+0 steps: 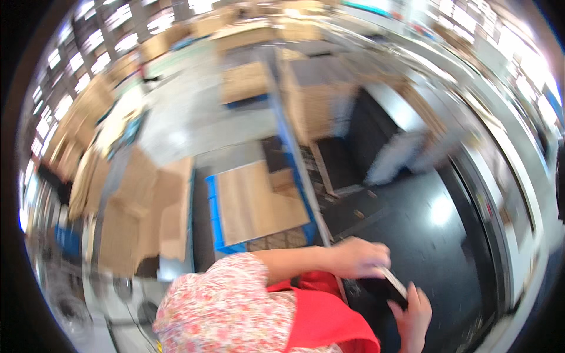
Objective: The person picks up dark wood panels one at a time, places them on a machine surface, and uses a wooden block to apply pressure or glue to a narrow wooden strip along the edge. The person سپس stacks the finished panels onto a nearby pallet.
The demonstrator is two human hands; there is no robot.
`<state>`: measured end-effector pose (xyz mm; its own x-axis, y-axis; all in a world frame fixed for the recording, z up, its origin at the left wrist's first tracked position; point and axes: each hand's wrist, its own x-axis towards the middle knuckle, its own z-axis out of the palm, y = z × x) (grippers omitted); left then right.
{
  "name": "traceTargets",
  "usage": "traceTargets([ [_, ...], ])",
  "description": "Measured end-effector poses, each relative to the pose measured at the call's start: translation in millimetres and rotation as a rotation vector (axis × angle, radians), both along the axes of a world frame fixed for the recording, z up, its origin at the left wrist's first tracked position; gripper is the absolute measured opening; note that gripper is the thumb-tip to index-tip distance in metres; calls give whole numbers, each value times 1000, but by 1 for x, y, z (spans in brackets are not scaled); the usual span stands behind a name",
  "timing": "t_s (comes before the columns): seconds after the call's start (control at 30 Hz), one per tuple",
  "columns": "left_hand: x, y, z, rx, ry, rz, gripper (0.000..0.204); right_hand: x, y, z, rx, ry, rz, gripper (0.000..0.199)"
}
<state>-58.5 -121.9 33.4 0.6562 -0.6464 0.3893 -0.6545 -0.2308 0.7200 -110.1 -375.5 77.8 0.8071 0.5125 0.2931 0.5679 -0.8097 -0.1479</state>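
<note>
A thin, pale-edged strip (395, 283), blurred and too small to name, slants between my two hands above a black tabletop (435, 247). My left hand (359, 259) is closed on its upper end, with the fingertips smeared by motion. At the lower end, the fingers and thumb of my right hand (413, 315) curve around it, a dark patch showing between them. My left arm, in a floral sleeve (218, 300), reaches across a red apron (329, 320).
Left of the table, brown boards lie on a blue pallet (215, 212). An open cardboard box (135, 217) stands farther left. A large dark panel with a pale edge (376, 123) rises at the table's far end, beside stacked brown boards (318, 100). A metal rail (479, 206) borders the right side.
</note>
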Motion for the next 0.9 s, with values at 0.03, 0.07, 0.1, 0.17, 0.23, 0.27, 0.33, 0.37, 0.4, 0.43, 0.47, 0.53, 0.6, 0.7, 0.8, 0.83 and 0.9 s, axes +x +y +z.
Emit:
traceTargets([
  [0.03, 1, -6, 2, -27, -1, -46, 22, -7, -8, -8, 1, 58, -47, 53],
  [0.07, 2, -10, -2, -21, 23, -60, 21, -13, -19, -18, -11, 108, -85, 54],
  [0.1, 0, -10, -4, 11, 20, -38, 21, -21, -32, -26, -5, 232, -147, 65],
  [0.17, 0, -12, -16, -89, 81, -63, 20, -29, -48, -27, 24, 311, -154, 67],
  [0.23, 5, -25, -39, -214, 92, 70, 19, -30, -58, -32, 42, 361, -139, 62],
  [0.27, 8, -30, -45, -272, 93, 122, 18, -30, -65, -38, 70, 358, -167, 61],
  [0.33, 8, -33, -49, -270, 202, 339, 18, -31, -78, -47, 118, 352, -231, 58],
  [0.37, 9, -37, -51, -268, 255, 441, 18, -30, -82, -47, 206, 348, -292, 57],
  [0.4, 9, -38, -62, -236, 260, 475, 18, -28, -86, -44, 288, 345, -345, 56],
  [0.43, 9, -39, -74, -181, 152, 453, 18, -27, -90, -44, 371, 343, -399, 56],
  [0.47, 6, -38, -77, -123, 47, 431, 18, -25, -92, -54, 527, 287, -427, 56],
  [0.53, 3, -39, -81, -34, -61, 388, 17, -20, -110, -54, 490, 315, -625, 58],
  [0.6, 3, -40, -81, -16, -85, 374, 16, -17, -113, -52, 516, 348, -730, 62],
  [0.7, 4, -40, -83, -17, -94, 381, 15, -14, -115, -54, 524, 355, -790, 67],
  [0.8, 3, -40, -82, -10, -100, 376, 16, -11, -113, -57, 542, 395, -807, 69],
  [0.83, 2, -40, -81, -4, -105, 378, 17, -9, -117, -62, 538, 400, -806, 69],
  [0.9, 2, -40, -81, 6, -108, 381, 17, -7, -119, -67, 535, 382, -800, 65],
])
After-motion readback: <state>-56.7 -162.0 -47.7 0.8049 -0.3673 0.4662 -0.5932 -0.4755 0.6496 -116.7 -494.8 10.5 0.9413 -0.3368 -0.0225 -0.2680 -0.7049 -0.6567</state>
